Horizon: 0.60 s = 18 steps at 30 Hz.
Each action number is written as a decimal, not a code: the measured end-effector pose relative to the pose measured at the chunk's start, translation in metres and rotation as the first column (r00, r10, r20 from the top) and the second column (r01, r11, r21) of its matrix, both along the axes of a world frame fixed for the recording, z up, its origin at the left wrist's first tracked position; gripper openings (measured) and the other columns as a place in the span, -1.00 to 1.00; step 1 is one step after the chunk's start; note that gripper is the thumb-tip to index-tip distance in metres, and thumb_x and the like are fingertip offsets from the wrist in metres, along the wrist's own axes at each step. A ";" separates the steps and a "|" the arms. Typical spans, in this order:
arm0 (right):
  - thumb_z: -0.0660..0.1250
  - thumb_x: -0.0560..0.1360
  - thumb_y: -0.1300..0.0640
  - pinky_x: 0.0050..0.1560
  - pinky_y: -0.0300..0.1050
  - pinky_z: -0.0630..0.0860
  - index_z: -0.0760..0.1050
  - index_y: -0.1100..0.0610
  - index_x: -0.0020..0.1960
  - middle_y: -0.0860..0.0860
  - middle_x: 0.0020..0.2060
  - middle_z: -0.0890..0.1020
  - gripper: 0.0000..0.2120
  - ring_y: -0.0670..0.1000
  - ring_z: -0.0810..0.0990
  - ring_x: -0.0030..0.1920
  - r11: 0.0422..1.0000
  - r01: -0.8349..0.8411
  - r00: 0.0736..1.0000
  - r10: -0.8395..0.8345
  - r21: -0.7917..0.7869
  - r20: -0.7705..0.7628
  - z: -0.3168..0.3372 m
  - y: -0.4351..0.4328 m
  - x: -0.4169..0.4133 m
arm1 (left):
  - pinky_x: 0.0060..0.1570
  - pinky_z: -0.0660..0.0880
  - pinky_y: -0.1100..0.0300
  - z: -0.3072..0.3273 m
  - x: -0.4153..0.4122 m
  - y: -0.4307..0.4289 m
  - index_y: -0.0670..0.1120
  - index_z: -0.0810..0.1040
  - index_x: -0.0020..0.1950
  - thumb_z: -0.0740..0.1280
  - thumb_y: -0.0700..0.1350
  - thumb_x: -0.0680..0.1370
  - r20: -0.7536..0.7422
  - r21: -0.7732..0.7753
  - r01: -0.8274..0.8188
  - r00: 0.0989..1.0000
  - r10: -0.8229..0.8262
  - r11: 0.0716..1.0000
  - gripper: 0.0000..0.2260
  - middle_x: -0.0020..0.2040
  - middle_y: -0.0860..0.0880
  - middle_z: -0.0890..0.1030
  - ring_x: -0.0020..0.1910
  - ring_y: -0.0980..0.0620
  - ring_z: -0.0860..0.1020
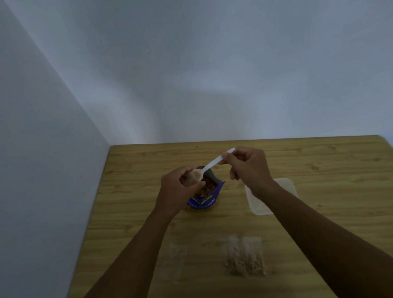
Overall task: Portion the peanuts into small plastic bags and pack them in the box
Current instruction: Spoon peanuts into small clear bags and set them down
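A: Where do we locate the arms?
B: We see the left forearm (133, 256) and the right forearm (328, 227), both bare, reaching forward from the lower edge and converging toward the middle.

A: How do we read the left hand (179, 190)?
B: We note its back toward us, with fingers and thumb curled round a small bag (189, 179).

A: And the right hand (248, 168)?
B: We find it near the left, not touching, slightly higher in the view. Thumb and fingertips pinch the handle of a white spoon (210, 165); the other fingers curl under the palm.
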State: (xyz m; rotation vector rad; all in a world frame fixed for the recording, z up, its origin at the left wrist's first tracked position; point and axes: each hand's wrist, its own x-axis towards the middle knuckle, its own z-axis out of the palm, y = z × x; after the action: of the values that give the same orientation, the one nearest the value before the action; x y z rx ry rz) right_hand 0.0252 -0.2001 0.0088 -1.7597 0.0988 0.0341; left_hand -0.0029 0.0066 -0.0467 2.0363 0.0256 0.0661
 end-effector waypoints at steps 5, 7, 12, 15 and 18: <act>0.44 0.54 0.16 -0.36 -0.09 0.59 0.72 0.11 -0.02 -0.13 -0.29 0.71 -0.91 -0.11 0.58 -0.44 0.934 -0.221 0.938 0.282 -0.280 0.200 0.015 0.012 0.001 | -0.16 0.60 0.31 0.003 0.002 -0.005 -0.04 0.65 0.13 0.59 -0.10 0.37 0.000 -0.050 0.005 1.000 -0.005 0.999 -0.65 -0.07 0.12 0.67 -0.11 0.22 0.63; 0.44 0.53 0.18 -0.36 -0.09 0.57 0.72 0.12 -0.02 -0.27 -0.33 0.66 -0.92 -0.08 0.58 -0.44 0.913 -0.252 0.908 0.337 -0.319 0.248 0.022 0.012 0.002 | -0.19 0.59 0.31 0.002 0.002 -0.006 -0.07 0.66 0.12 0.58 -0.11 0.37 0.018 -0.043 -0.012 1.000 0.013 0.999 -0.66 -0.08 0.13 0.67 -0.14 0.20 0.63; 0.42 0.55 0.21 -0.48 -0.07 0.52 0.70 0.12 0.03 -0.08 -0.32 0.68 -0.90 0.09 0.56 -0.47 0.948 -0.203 0.894 0.282 -0.245 0.348 0.027 0.004 0.006 | -0.18 0.60 0.29 -0.001 -0.001 -0.002 -0.07 0.65 0.09 0.57 -0.13 0.39 0.043 -0.006 -0.049 0.998 0.049 0.999 -0.71 -0.11 0.08 0.67 -0.14 0.12 0.64; 0.40 0.57 0.17 -0.49 -0.16 0.51 0.68 0.14 0.05 0.06 -0.28 0.69 -0.89 0.10 0.57 -0.47 0.989 -0.063 0.930 0.107 -0.136 0.353 0.017 -0.003 0.009 | -0.20 0.60 0.31 -0.005 -0.003 0.006 -0.08 0.66 0.11 0.55 -0.15 0.41 0.032 -0.008 -0.069 0.997 0.069 0.998 -0.71 -0.10 0.03 0.69 -0.14 0.13 0.65; 0.41 0.57 0.12 -0.46 -0.18 0.52 0.69 0.09 0.01 -0.06 -0.32 0.67 -0.90 -0.04 0.58 -0.46 0.966 0.061 0.941 0.028 -0.251 0.338 -0.006 -0.007 0.008 | -0.16 0.56 0.40 -0.008 -0.007 0.016 -0.07 0.65 0.18 0.55 -0.12 0.41 0.024 0.015 -0.082 0.996 0.081 0.997 -0.66 -0.01 0.05 0.69 -0.10 0.24 0.64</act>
State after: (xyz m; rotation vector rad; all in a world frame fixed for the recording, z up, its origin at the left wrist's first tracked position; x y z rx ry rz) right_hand 0.0329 -0.2067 0.0025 -1.9991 -0.1402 -0.3079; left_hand -0.0104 0.0226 -0.0551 2.0503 0.0938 0.1418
